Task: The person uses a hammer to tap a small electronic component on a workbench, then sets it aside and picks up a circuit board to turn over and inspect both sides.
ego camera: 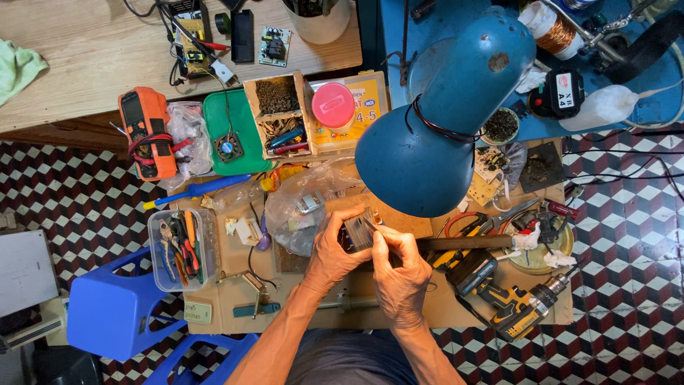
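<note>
Metal, finned and grey: a small heat-sink part (360, 232) is gripped between both my hands, left hand (333, 249) and right hand (400, 274) closed on it. It sits above the cardboard-covered counter (235, 314), just below the blue desk lamp (442, 121), with a cordless drill (509, 299) near my right hand.

1. The lamp (434, 135) is blue.
2. The floor (627, 235) shows a red, white and black cube pattern.
3. The meter (146, 132) is orange and black.
4. The tray (239, 153) is green.
5. The drill (509, 303) is yellow and black.
6. The stool (114, 306) is blue.
7. The lid (333, 105) is pink.
</note>
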